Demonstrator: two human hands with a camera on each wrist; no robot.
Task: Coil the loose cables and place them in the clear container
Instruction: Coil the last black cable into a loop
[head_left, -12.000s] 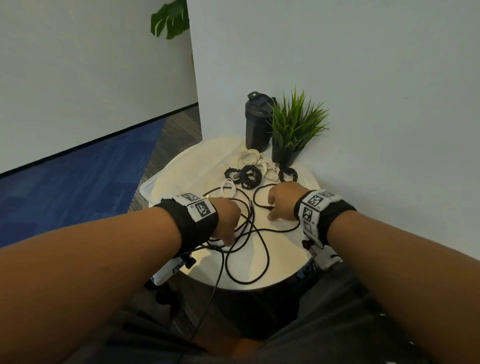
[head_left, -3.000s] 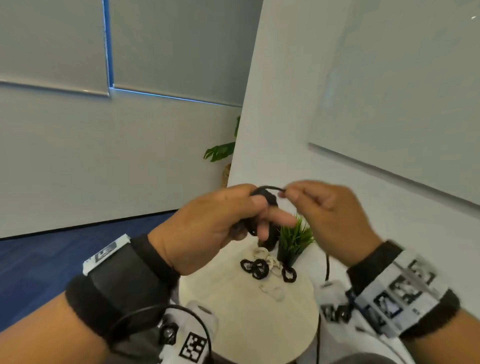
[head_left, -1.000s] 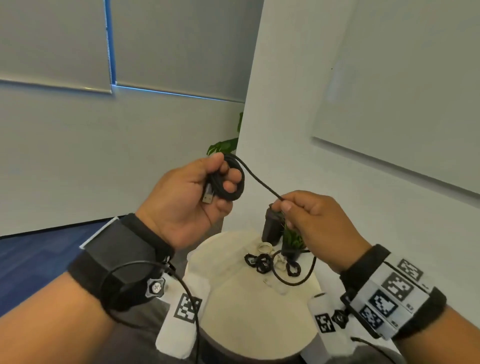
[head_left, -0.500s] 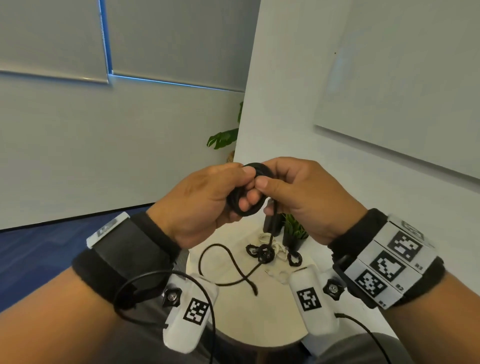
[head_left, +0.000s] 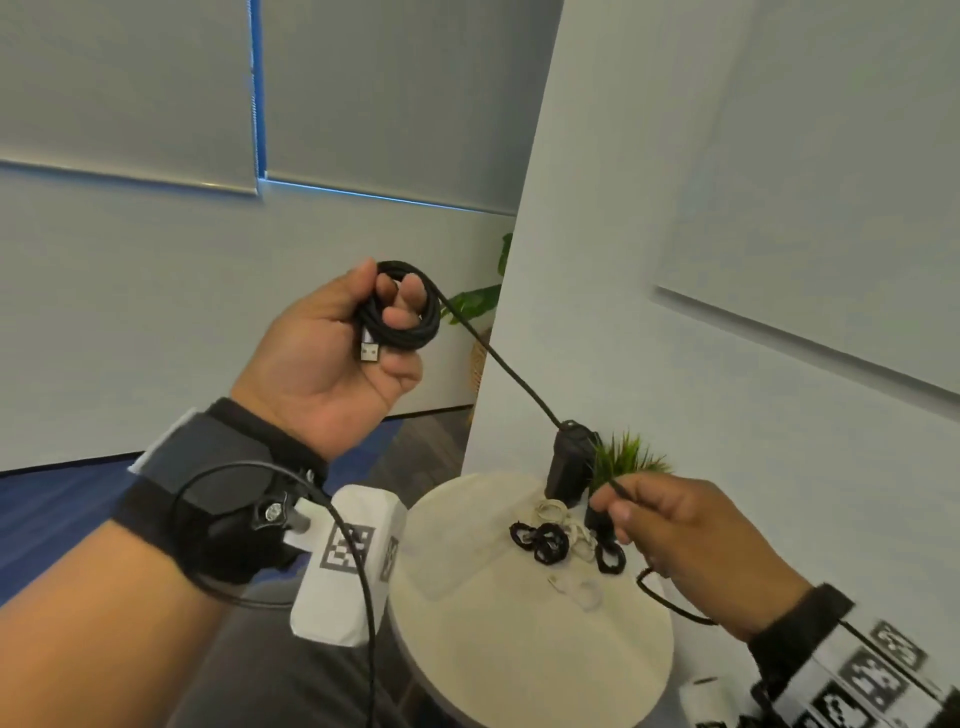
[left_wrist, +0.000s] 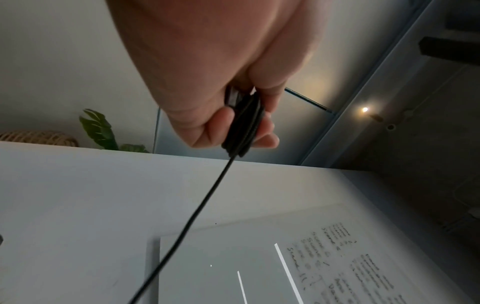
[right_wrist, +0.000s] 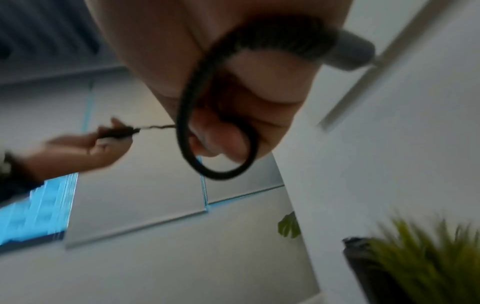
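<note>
My left hand (head_left: 363, 332) is raised above the table and grips a small coil of black cable (head_left: 400, 317), its USB plug (head_left: 370, 353) hanging over the palm. The left wrist view shows the same coil (left_wrist: 244, 127) pinched between thumb and fingers. From the coil the cable's free length (head_left: 519, 384) runs taut down to my right hand (head_left: 675, 530), which pinches it low over the table's far right side. In the right wrist view the cable's tail (right_wrist: 187, 115) loops under the right hand's fingers. No clear container is visible.
The round white table (head_left: 493, 634) carries several small coiled black cables (head_left: 548, 540) and white ones (head_left: 553, 509) near its far side. A black bottle (head_left: 569, 462) and a small potted plant (head_left: 623, 457) stand at the back against the white wall.
My hands were together at the coil half a second ago; now they have moved apart, the left hand up with the coil, the right hand down and right along the cable.
</note>
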